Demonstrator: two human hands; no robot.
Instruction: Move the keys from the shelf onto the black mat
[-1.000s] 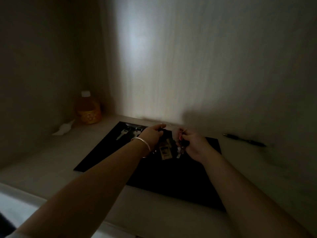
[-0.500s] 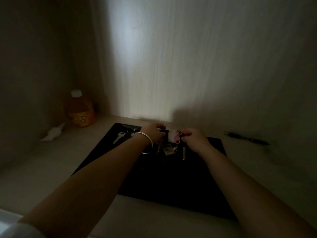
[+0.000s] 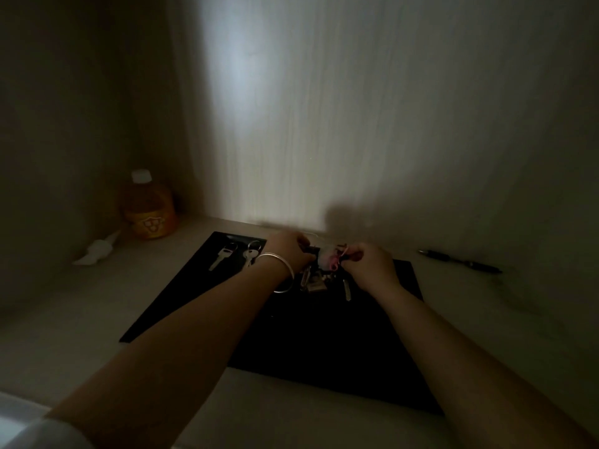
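Observation:
A black mat lies on the pale shelf in dim light. Two silver keys rest flat at its far left corner. Over the far middle of the mat, my left hand and my right hand are both closed on one key bunch with a pink and white charm. Keys and a tag dangle from the bunch between my hands, just above or touching the mat. A silver bangle sits on my left wrist.
An orange-labelled bottle stands in the back left corner, with a small white object lying beside it. A dark pen lies on the shelf right of the mat. The back wall rises close behind the mat.
My hands have drawn closer together on the key bunch and shifted slightly toward the back of the mat. The dangling keys have swung and hang differently.

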